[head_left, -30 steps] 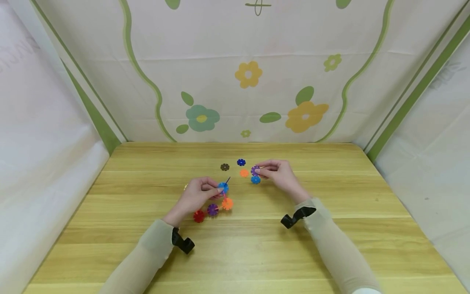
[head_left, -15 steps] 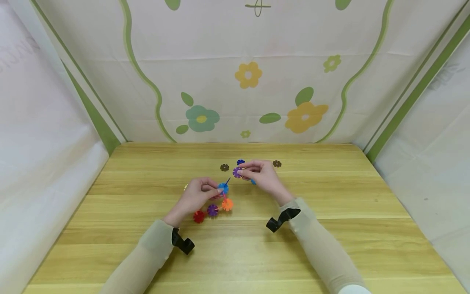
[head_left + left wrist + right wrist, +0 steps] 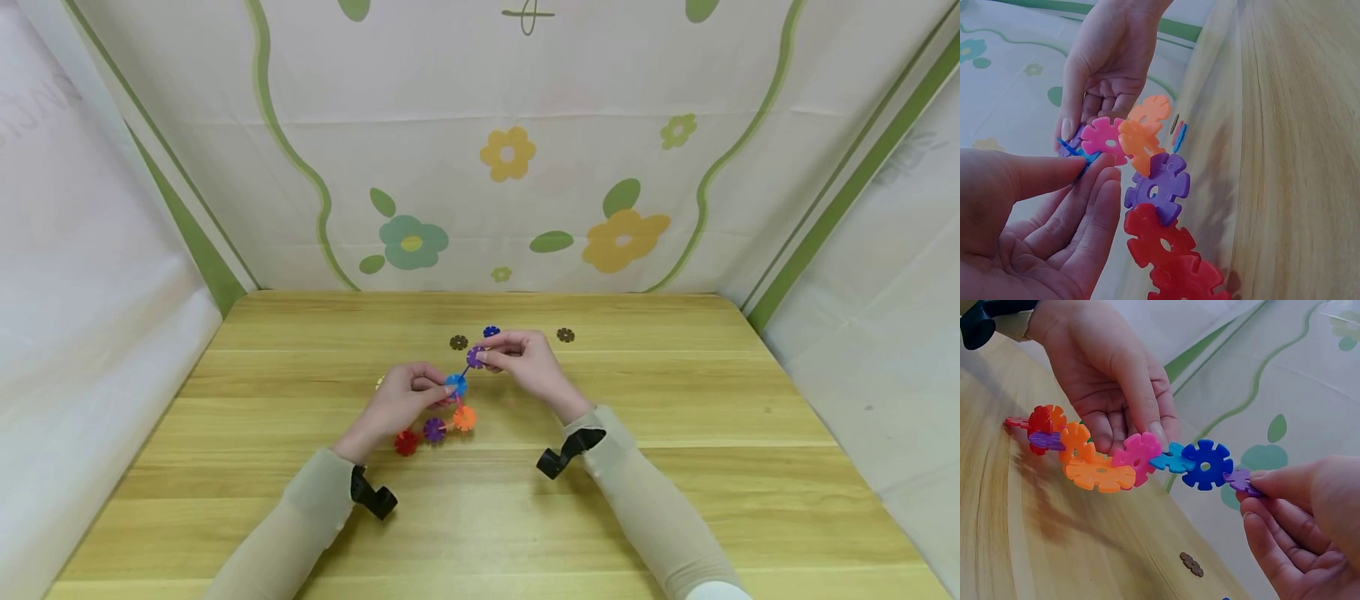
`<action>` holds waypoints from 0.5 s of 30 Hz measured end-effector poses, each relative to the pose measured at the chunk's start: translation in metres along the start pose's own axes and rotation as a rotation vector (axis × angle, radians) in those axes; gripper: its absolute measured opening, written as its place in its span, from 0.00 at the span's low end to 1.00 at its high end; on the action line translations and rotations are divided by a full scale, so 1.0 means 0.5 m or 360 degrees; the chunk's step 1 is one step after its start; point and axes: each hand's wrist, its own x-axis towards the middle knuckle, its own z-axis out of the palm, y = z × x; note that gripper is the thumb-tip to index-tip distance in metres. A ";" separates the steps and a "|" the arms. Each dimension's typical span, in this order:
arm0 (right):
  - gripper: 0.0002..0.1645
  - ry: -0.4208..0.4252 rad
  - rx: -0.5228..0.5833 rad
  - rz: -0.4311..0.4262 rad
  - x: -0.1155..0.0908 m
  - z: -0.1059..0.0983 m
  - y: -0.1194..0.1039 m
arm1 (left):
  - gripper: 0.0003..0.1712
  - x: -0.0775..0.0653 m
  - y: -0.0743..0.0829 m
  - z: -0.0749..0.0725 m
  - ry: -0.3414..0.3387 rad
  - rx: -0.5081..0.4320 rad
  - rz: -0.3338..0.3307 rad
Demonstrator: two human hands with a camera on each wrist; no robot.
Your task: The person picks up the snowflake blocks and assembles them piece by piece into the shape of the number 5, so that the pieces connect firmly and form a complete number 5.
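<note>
A chain of slotted plastic snowflake discs hangs between the hands. My left hand pinches its light blue disc between thumb and fingers. Beyond that, a dark blue disc stands at the chain's upper end. My right hand pinches a purple disc by its edge, and that disc meets the dark blue one's rim; how deep the slots engage I cannot tell. Below the left hand the chain runs through a pink disc, orange discs, another purple disc and red discs.
Loose discs lie on the wooden table: a brown one, a dark blue one and another brown one. A pale yellow disc is mostly hidden behind the left hand. A flower-printed cloth stands behind the table.
My right hand has moved left with the purple disc, from beside the loose discs to the chain's dark blue end. My left hand has stayed almost still, holding the chain.
</note>
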 end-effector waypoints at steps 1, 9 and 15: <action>0.11 -0.0003 -0.0002 0.0004 0.000 0.000 0.000 | 0.06 0.000 0.001 0.000 -0.0002 0.0000 0.0000; 0.13 -0.0016 0.0014 0.0017 -0.004 0.004 -0.002 | 0.06 0.000 0.000 0.002 0.0000 0.0024 0.0004; 0.11 -0.0025 0.0003 0.0017 -0.003 0.004 -0.001 | 0.06 0.000 0.000 0.007 0.0017 0.0047 0.0000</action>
